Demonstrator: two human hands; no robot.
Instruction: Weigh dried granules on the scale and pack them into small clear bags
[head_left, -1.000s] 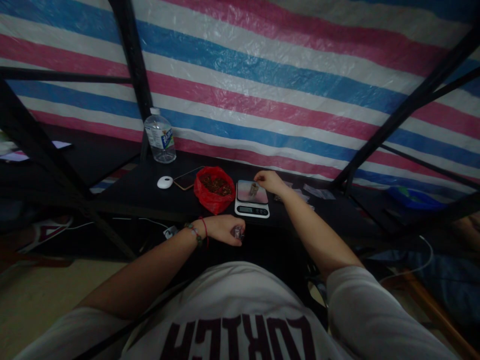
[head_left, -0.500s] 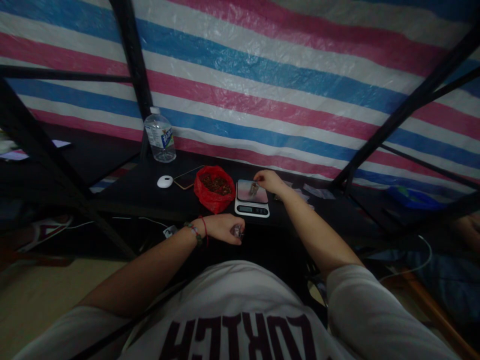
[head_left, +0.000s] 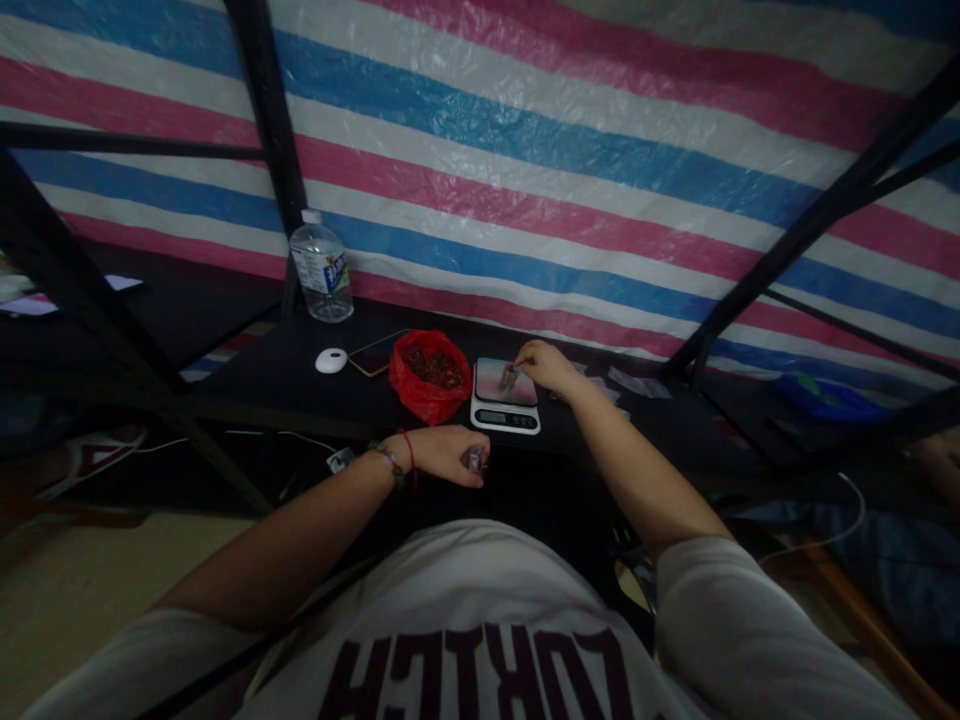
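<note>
A white kitchen scale (head_left: 507, 420) with a small display stands near the front edge of the black table. On its plate is a small clear plastic bag (head_left: 509, 377) with something brownish inside. My right hand (head_left: 546, 366) reaches over from the right, thumb and fingertips closed on the bag's upper edge. In front of the scale, below the table edge, my left hand (head_left: 451, 456) is curled round a small shiny, see-through piece (head_left: 476, 460), which looks like crumpled plastic. Left of the scale, an open red plastic bag (head_left: 427, 400) holds many small brown pieces.
A clear bottle (head_left: 322, 275) stands at the back left, with a white computer mouse (head_left: 331, 361) and a phone (head_left: 367, 366) before it. Flat clear bags (head_left: 637, 383) lie right of the scale. Black metal posts (head_left: 274, 130) rise before a striped plastic sheet.
My right hand has shifted slightly to the right and down, its fingertips now at the small bag's top edge. My left hand keeps its place.
</note>
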